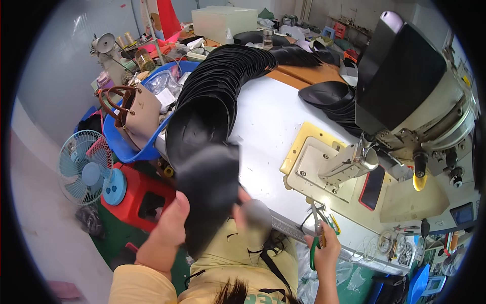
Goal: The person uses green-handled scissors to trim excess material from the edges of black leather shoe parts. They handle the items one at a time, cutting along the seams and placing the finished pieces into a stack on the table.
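Note:
My left hand (173, 220) is closed on a smooth black curved panel (207, 187), thumb on its near face. Blurred fingertips show at the panel's right edge. The panel is held over my lap, in front of a long curved row of nested black panels (200, 121) on the white table. At the table's front edge, my right hand (326, 248) grips a pair of scissors (314, 248) with green handles, blades pointing up. A blurred grey round shape (256, 215) lies just right of the panel; I cannot make out its kind.
An industrial sewing machine (405, 86) stands at the right, its yellow-edged base (304, 147) on the white table (260, 121). More black panels (329, 96) lie behind it. At the left are a blue tub (114, 137) with a handbag (142, 109), a fan (86, 167) and a red container (134, 197).

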{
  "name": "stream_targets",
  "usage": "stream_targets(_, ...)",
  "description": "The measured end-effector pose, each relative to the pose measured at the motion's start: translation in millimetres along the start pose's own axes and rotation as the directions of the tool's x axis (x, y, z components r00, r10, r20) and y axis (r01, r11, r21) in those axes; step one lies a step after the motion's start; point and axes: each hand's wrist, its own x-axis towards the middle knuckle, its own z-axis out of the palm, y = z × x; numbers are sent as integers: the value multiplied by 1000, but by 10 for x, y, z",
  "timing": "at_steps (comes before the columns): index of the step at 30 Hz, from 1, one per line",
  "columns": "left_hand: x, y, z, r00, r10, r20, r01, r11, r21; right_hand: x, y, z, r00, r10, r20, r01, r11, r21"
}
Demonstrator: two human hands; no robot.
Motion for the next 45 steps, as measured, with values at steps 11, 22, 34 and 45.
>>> stream_targets(11, 1517, -1012, -1895, 866, 377, -329, 377, -59, 924, 93, 139, 422, 951, -298, 77, 308, 930, -199)
stream_targets(22, 1703, -747, -1991, 827, 330, -456, 403, 219, 889, 149, -51, 492, 970, -184, 158, 208, 967, -150)
stream_targets(34, 1310, -978, -2312, 897, 420, 139, 99, -495, 863, 733, -590, 1176, 903, -407, 137, 429, 867, -254)
stream_targets(45, 1205, -780, -2087, 783, 460, 420, -310, -297, 903, 661, -233, 583, 945, -302, -127, 267, 934, -237)
